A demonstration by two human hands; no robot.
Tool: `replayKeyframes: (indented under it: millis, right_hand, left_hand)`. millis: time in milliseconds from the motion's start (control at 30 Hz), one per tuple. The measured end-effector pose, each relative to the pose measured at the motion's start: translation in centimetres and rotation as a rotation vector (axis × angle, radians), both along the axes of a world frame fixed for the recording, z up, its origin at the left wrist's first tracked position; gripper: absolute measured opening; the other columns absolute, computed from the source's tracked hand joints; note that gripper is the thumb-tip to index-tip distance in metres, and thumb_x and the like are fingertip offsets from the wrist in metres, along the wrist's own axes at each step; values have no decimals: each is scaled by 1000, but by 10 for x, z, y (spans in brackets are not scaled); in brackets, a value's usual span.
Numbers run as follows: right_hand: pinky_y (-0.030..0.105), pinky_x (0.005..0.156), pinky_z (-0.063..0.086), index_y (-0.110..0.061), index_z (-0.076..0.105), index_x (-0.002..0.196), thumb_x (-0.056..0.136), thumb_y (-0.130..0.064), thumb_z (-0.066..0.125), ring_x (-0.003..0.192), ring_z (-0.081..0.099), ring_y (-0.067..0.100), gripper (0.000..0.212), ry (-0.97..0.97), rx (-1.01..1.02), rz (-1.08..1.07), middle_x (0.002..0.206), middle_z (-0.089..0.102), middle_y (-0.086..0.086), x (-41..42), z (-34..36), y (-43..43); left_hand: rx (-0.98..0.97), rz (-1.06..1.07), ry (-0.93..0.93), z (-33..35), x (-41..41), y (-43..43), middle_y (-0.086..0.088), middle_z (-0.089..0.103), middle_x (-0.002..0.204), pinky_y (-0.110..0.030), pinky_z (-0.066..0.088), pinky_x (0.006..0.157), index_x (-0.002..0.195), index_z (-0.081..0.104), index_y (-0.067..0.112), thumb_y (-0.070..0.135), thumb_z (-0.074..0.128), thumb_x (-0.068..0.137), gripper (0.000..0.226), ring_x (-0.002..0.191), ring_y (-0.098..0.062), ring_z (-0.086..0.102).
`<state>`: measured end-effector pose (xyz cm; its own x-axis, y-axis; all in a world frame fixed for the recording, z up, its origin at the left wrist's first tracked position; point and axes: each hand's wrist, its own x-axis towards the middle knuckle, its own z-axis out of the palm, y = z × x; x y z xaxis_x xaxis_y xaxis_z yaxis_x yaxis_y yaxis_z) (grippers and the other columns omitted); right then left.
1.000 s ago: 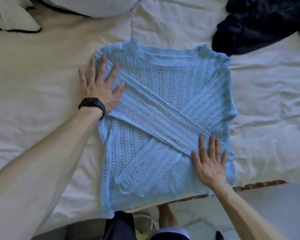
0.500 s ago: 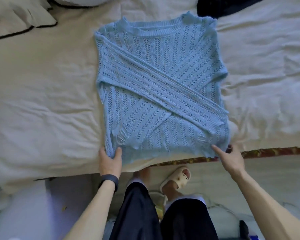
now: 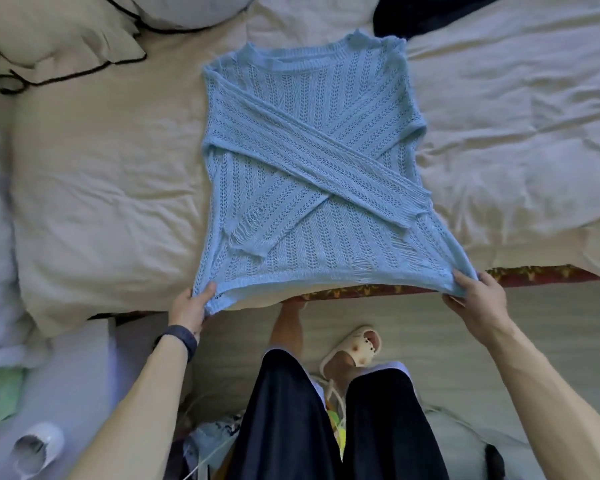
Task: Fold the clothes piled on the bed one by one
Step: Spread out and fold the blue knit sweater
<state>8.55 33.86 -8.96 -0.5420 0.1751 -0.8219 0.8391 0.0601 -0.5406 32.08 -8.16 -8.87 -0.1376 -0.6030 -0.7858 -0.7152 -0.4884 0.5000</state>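
Two hands now grip the hem of a pale blue knit sweater point(image 3: 309, 150), which lies flat across a cream duvet point(image 3: 101, 174) with both sleeves crossed over its chest. At far left, a cream pillow with black piping point(image 3: 49, 39) rests at the head of the bed. Moving right, the left hand point(image 3: 187, 306), with a dark wristband point(image 3: 179, 337) on its wrist, pinches the left hem corner, thumb on top and fingers curled beneath. At the right corner, the right hand point(image 3: 478, 299) clamps the hem, fingers curled round the cloth. At top right, a dark garment point(image 3: 413, 15) waits just beside the sweater's shoulder.

A second ago both palms lay flat on the crossed sleeves, smoothing them. Half a second ago the hands had reached the hem, which still lay on the mattress. Now the hem is raised off the bed's edge and stretched taut. That suggests the sleeve stage is finished and the bottom is about to be carried up toward the collar.

No basket or drawer is visible. On the floor at lower left lies a white cup-like object point(image 3: 35, 445); its contents cannot be made out.
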Motion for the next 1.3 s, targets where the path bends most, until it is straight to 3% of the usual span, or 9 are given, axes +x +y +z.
replayKeyframes:
  millis: [133,300,567,667,900,1033,1100,1200,1300]
  right_hand:
    - [30,64,55,-11,59,100,97,-8,63,75,67,19,6,-11,-113,-124,93,66,8,3,29,-9]
    - [23,56,54,-16,61,96,100,-13,57,71,60,17,6,-24,-325,-178,88,64,4,-35,59,-52]
    - [21,50,54,-10,53,93,102,-11,55,54,62,13,9,39,-387,-267,80,54,7,-173,57,-142]
    - [22,50,55,-11,52,84,103,-12,52,66,60,14,19,38,-358,-227,81,54,8,-232,36,-181]
    - [20,60,56,-9,53,103,106,-18,46,76,64,12,11,100,-359,-172,95,59,5,-365,-37,-269]
    - [25,72,55,-11,50,117,102,-20,51,83,68,16,18,206,-151,34,97,61,3,-391,-61,-287]
    - [32,71,53,-14,53,118,93,-12,59,79,64,18,26,361,179,253,94,59,4,-388,-71,-284]
    - [41,107,43,-12,52,138,85,-33,70,121,55,27,60,443,696,493,129,60,9,-386,-75,-271]
    - [44,109,43,-14,50,140,85,-52,70,125,55,33,70,341,652,476,129,62,9,-395,-72,-264]
  left_hand:
    - [31,144,76,29,-5,11,-1,66,109,-32,51,70,120,63,16,25,70,94,29,86,-15,60]
    - [80,220,194,59,-53,-6,-4,60,85,-17,44,41,111,56,15,18,60,98,14,65,-15,53]
    - [42,267,308,66,-200,-97,-6,57,80,-16,46,41,88,63,13,15,60,95,8,60,-14,55]
    - [8,265,310,47,-264,-141,-6,57,82,-18,48,44,89,60,13,14,59,96,7,60,-16,59]
    - [13,225,365,-26,-407,-237,-2,64,77,-17,48,46,87,56,13,14,51,100,14,48,-6,64]
    - [-194,-41,265,-63,-436,-247,-5,59,89,-24,41,49,107,56,11,12,58,94,13,62,-13,56]
    - [-461,-238,109,-75,-434,-242,-7,56,112,-29,49,70,134,48,13,14,67,87,50,86,-18,57]
    - [-663,-366,-86,-82,-427,-228,-15,43,139,-38,41,104,139,44,10,34,74,83,68,123,-31,48]
    - [-623,-274,-147,-81,-431,-226,-15,44,139,-39,39,105,135,47,11,48,70,85,66,127,-36,45]
